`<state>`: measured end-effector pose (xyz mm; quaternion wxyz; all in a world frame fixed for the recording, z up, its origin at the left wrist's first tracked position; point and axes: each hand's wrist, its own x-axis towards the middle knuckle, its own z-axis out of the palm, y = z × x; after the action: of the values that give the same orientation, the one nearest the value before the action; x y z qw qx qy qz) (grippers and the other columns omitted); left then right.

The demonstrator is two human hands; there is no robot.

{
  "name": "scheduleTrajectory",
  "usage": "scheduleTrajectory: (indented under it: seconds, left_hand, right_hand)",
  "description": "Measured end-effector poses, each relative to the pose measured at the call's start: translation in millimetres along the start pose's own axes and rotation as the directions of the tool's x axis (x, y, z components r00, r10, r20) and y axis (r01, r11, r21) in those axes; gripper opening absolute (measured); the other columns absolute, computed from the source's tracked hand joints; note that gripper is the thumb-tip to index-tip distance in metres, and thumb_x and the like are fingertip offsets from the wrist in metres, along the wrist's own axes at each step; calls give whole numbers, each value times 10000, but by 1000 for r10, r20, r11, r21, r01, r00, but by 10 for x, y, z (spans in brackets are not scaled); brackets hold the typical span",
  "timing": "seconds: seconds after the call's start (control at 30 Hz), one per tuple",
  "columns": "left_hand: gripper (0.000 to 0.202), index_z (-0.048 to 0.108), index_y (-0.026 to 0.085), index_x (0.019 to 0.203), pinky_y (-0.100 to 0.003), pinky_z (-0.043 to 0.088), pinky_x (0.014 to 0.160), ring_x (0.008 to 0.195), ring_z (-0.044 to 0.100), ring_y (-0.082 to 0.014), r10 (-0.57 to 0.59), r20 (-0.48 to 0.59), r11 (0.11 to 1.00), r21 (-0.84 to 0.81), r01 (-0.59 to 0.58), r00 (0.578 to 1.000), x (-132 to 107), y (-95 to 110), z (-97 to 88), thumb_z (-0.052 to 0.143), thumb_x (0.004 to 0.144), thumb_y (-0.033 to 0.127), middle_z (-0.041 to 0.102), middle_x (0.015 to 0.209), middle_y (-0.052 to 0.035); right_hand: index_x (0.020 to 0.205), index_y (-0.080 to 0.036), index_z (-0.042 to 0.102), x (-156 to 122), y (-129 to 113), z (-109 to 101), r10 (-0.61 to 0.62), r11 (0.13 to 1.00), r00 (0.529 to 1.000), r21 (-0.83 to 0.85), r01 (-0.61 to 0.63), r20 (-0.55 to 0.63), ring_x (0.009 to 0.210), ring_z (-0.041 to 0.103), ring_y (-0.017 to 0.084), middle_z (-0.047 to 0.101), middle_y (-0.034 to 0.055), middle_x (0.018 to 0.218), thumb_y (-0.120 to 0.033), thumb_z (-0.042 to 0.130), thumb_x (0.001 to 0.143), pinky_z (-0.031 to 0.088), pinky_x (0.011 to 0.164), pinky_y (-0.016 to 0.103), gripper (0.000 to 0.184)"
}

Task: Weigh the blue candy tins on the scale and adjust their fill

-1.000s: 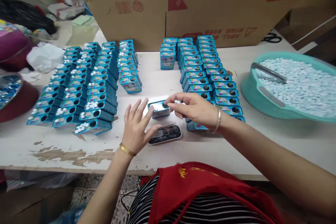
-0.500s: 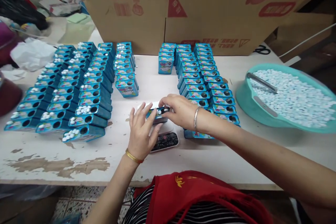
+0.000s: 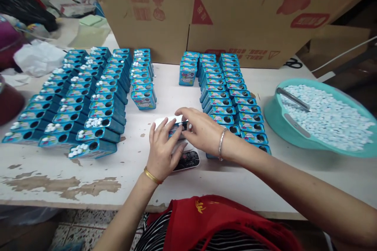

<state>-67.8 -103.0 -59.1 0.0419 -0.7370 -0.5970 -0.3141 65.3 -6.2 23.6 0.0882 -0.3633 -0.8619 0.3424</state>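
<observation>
A blue candy tin (image 3: 176, 130) stands on a white scale (image 3: 160, 120) with a black button panel (image 3: 190, 159). My left hand (image 3: 161, 147) reaches round the tin's left end, thumb on the near side and fingers across its top. Over the tin's dark opening, my right hand (image 3: 203, 128) has its thumb and fingers pinched together. A small white candy (image 3: 189, 126) shows between those fingertips. The fingers cover much of the tin.
Rows of blue tins (image 3: 108, 123), many topped with white candies, stand at left. More tins (image 3: 222, 102) stand right of the scale. A teal basin (image 3: 273, 125) of white candies holds a metal scoop (image 3: 293, 99). A large cardboard box (image 3: 165, 35) stands behind.
The white candies seen on top of the tin half a second ago no longer show there. Both hands stay at the tin, the left fingers lying slightly further across it. The view has shifted slightly.
</observation>
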Motion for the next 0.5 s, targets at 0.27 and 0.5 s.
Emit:
scheduleTrajectory:
  seconds: [0.27, 0.5]
  left_hand:
    - [418, 495, 221, 1268, -553, 173, 1138, 1365, 350, -270, -21, -63, 1000, 10, 22, 998, 51, 14, -9, 555, 867, 324, 513, 1361, -101]
    - [289, 574, 219, 1146, -542, 176, 1144, 1318, 420, -245, -22, -99, 1000, -18, 20, 995, 117, 58, -44, 564, 864, 283, 594, 1258, -69]
  right_hand:
    - [1102, -149, 532, -17, 88, -24, -55, 992, 989, 105, 70, -138, 844, 566, 148, 606, 83, 996, -24, 468, 819, 471, 749, 289, 317]
    - [1013, -137, 583, 14, 109, 34, -176, 982, 935, 10, 188, -307, 864, 579, 172, 629, 98, 1004, -182, 566, 862, 462, 791, 312, 158]
